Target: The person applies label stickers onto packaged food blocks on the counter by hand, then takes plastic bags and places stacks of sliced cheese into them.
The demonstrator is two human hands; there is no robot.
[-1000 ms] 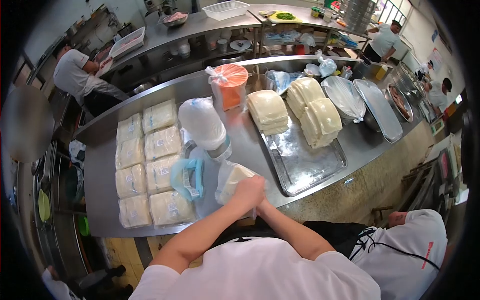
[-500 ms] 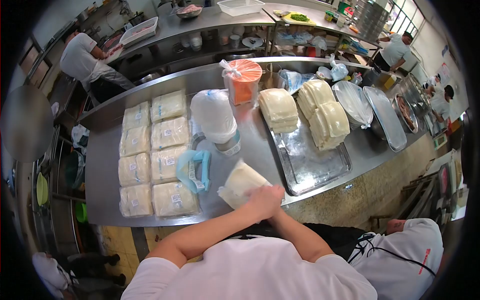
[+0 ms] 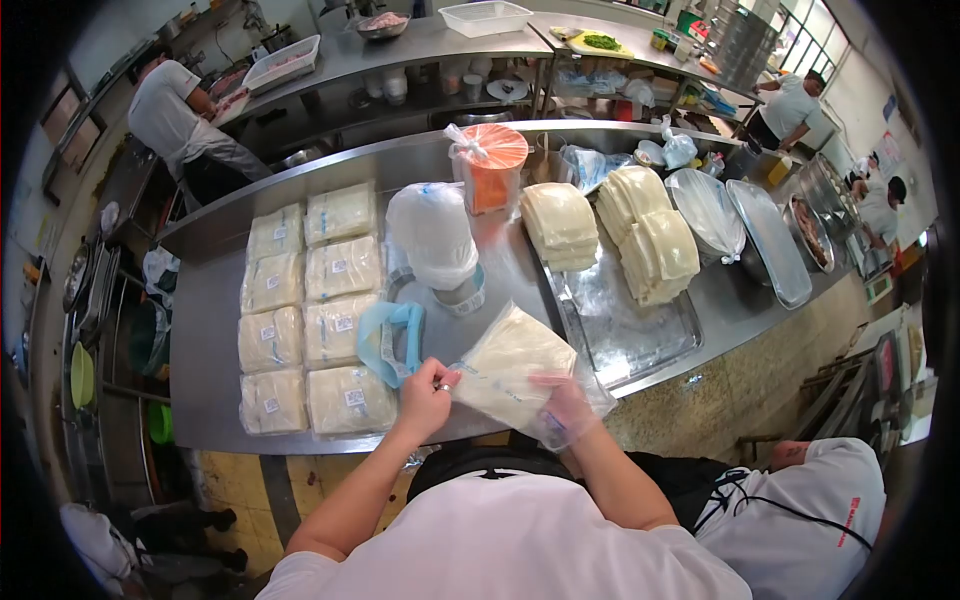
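Note:
A stack of pale, square dough sheets sits inside a clear plastic bag in front of me, over the near edge of the steel table. My left hand is closed on the left edge of the plastic bag. Clear film covers my right hand, which appears to be inside the bag mouth, gripping the near right edge of the sheets; its fingertips are partly hidden. Left of the bag, close to my left hand, is a blue tape dispenser.
Several bagged, labelled dough packs lie in two columns at left. A metal tray bears unwrapped dough stacks. A white plastic-wrapped bundle and an orange-filled container stand behind. A co-worker's sleeve is close at right.
My hands were together at the near right corner of the stack. The left has moved left to the bag's other edge; the bagged sheets are turned and shifted right.

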